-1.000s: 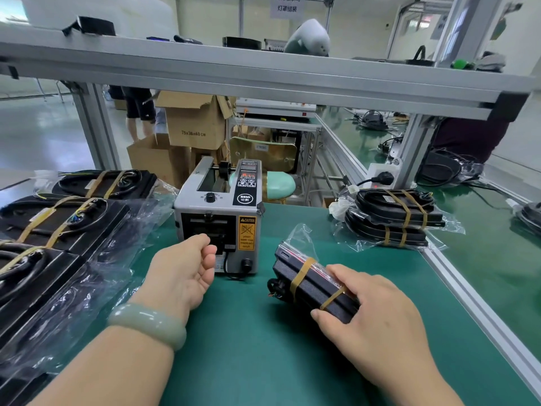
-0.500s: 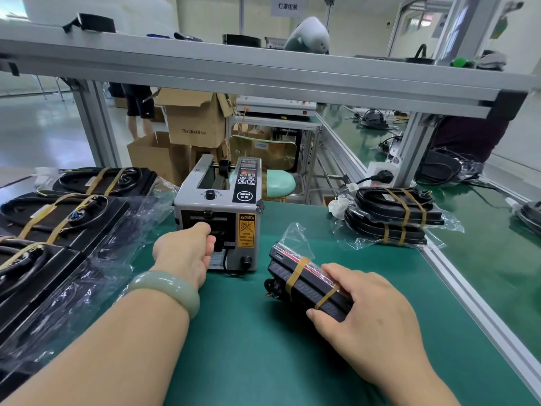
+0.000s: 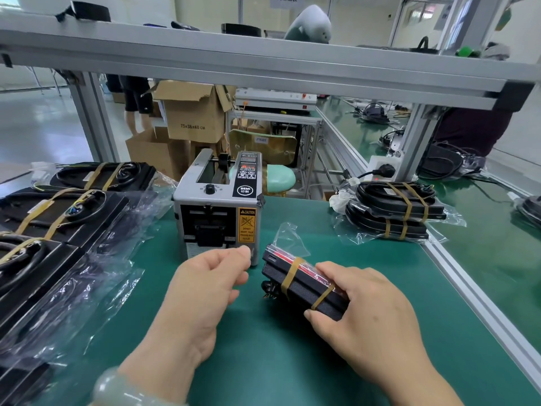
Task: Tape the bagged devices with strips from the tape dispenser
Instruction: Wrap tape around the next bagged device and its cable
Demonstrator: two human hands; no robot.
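Bagged device point(image 3: 295, 284) gripped beside tape dispenser point(image 3: 216, 206) on green bench

At far left, black devices in clear bags point(image 3: 58, 218), their coiled cords strapped with tan tape, lie in overlapping rows on the green mat point(image 3: 263, 361). The left hand point(image 3: 205, 285), a pale green bangle point(image 3: 117, 385) at the wrist, hovers just before the grey dispenser's lower right corner. Its fingers are curled and its thumb pressed to the forefinger; whether a strip is pinched between them cannot be told. Just to its right, the device sits angled on the mat, two tan bands across it and loose bag plastic standing up at its far end. The right hand point(image 3: 366, 312) clamps its near end, thumb on the near side and fingers over the top. Farther right, two more taped, bagged devices point(image 3: 395, 212) sit stacked near the bench's aluminium rail point(image 3: 468, 294).
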